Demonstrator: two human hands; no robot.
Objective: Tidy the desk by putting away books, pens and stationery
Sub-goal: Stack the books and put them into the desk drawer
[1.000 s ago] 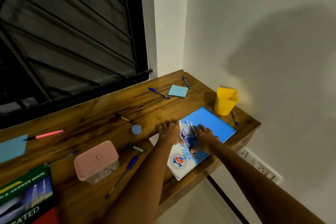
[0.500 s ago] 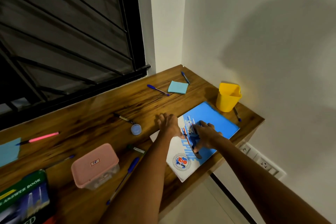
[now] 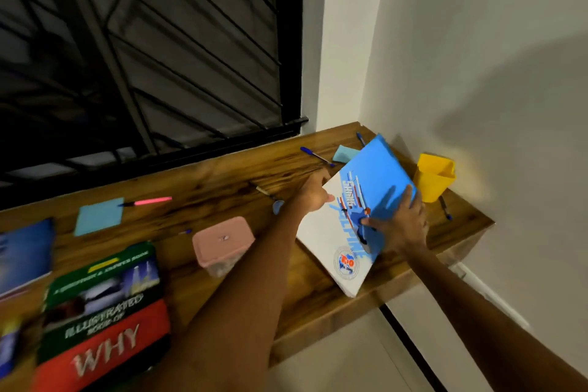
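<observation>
Hands (image 3: 399, 226) tilt blue-and-white notebook (image 3: 366, 200).

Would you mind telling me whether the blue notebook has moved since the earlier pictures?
Yes. The blue notebook lay flat beside the yellow cup; now both hands tilt its cup-side edge up off the desk.

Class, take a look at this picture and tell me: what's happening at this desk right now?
A person is tidying a wooden desk. Both hands hold a blue and white notebook, tilted up off the desk: the right hand grips its right edge and the left hand its left edge. Not yet put away are a pink box, a yellow cup, blue sticky notes, a pink pen, blue pens and other books.
</observation>
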